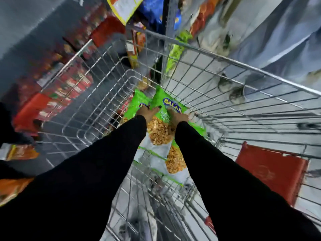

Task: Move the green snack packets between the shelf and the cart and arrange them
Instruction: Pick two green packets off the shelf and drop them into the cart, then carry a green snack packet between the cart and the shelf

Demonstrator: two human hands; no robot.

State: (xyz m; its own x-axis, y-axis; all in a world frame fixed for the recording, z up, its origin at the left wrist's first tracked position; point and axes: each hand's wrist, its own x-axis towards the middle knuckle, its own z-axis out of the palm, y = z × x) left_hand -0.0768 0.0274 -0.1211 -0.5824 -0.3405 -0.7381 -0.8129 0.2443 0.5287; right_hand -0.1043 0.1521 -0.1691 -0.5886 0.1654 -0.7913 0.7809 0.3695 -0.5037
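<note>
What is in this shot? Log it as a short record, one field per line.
place: shop aisle, shelves of red packets to the left
cart: wire cart, seen from above
contents: green snack packets piled inside the cart
left hand: left hand gripping the top packet
right hand: right hand gripping the same packet
sleeves: long and black on both arms
cart seat flap: red flap at the near right
image quality: blurred at the edges

shelf goods, left of frame: blurred, labels unreadable
red flap, lower right: partly behind cart wire
</note>
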